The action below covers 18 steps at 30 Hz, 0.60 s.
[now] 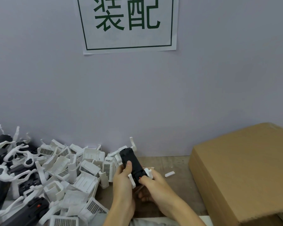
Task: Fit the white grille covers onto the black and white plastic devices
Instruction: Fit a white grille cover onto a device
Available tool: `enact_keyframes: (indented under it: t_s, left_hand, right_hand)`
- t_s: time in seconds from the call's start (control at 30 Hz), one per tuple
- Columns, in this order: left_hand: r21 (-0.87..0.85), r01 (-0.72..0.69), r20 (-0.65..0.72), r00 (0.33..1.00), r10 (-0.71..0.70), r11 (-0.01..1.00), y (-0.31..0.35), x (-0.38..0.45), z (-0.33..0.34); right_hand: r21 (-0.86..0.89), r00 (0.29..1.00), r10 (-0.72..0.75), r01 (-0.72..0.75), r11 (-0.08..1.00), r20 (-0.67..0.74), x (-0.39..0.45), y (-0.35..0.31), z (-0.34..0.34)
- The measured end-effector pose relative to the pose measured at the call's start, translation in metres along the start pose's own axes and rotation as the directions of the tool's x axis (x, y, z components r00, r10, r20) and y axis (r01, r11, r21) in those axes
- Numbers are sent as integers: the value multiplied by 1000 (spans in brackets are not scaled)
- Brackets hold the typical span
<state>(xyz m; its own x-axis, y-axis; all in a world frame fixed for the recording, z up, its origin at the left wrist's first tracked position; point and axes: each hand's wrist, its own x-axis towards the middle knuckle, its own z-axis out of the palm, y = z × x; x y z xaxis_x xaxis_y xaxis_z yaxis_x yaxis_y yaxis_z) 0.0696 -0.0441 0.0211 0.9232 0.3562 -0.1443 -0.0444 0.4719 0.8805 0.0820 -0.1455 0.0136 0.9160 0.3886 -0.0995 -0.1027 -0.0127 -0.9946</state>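
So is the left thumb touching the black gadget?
Touching. The head view shows the left hand with its thumb pressed flat on the black and white device, no gap; the right hand grips its lower end.

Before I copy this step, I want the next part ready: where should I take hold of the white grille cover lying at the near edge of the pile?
Judging by its pose, take the white plastic grille cover by its two solid white side rims, coming from above on the pile's open right side, where bare tabletop leaves room. It lies mesh-up and tilted, so pinching the rims avoids pressing the mesh.
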Motion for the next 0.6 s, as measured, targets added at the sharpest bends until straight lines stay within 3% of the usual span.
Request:
enact_keyframes:
  t_s: [0.1,0.2,0.37,0.43,0.5,0.6]
  left_hand:
    - [61,-101,-3,995,102,993,-1,-2,5]
    - [46,-149,12,989,149,988,0,-5,8]
    - [-185,41,30,999,-36,982,7,-8,7]
    - [-248,18,8,1000,-17,969,17,-5,3]
    - [-287,-60,-44,998,49,956,33,-1,-3]
    - [-320,-88,-69,995,70,943,60,2,-14]
  right_hand:
    - [107,999,39,-35,994,-33,-1,-2,-3]
    - [250,998,48,-58,966,47,-3,-5,-7]
    - [390,971,-47,-50,920,236,-9,-7,-12]
    - [408,970,-59,-43,912,236,-7,-6,-13]
    - [309,996,-27,1,951,82,-2,-1,-14]
    - [-146,985,-75,51,988,-158,3,5,-12]
